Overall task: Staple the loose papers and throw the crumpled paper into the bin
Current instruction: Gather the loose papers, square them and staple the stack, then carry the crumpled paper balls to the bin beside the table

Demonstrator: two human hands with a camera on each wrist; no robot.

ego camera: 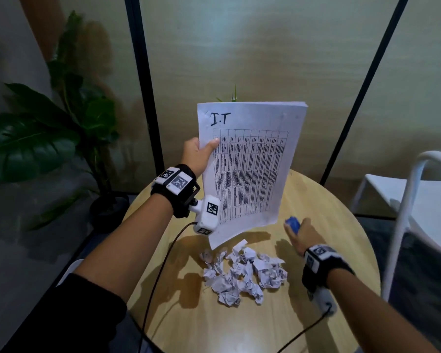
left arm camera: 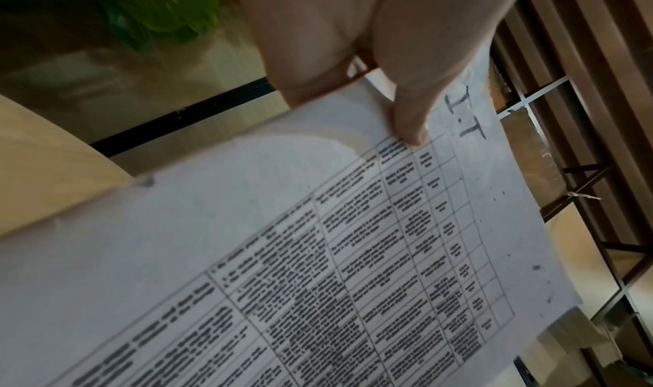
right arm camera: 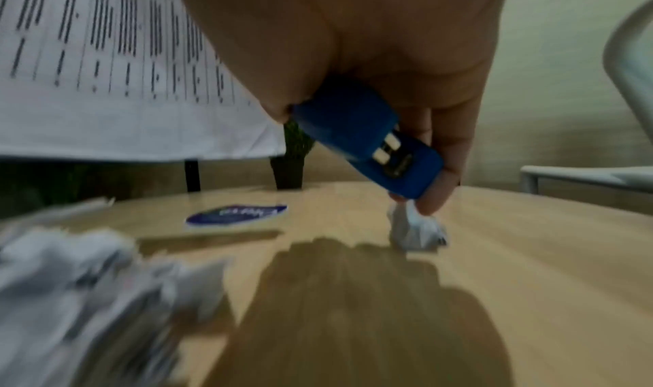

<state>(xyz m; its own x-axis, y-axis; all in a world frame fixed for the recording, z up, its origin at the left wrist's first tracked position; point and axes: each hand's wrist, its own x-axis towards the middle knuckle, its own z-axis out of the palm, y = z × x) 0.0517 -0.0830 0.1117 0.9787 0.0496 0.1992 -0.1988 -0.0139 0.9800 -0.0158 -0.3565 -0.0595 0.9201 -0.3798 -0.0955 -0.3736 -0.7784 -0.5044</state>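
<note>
My left hand (ego camera: 199,154) holds a stack of printed papers (ego camera: 250,169) upright above the round wooden table (ego camera: 329,215), thumb pressed on the front sheet marked "I.T" (left arm camera: 462,113). The same papers (left arm camera: 318,253) fill the left wrist view, pinched at their edge by my left hand (left arm camera: 395,91). To the right, low over the table, my right hand (ego camera: 301,235) grips a blue stapler (ego camera: 293,224). The right wrist view shows the stapler (right arm camera: 367,141) in my right hand (right arm camera: 406,58), fingers curled round it. A heap of crumpled paper balls (ego camera: 242,273) lies on the table between my arms.
One crumpled paper ball (right arm camera: 417,228) lies apart, just beyond the stapler. A blue oval sticker (right arm camera: 236,214) lies on the tabletop. A white chair (ego camera: 418,200) stands at the right. A potted plant (ego camera: 74,128) stands on the floor at the left. No bin is in view.
</note>
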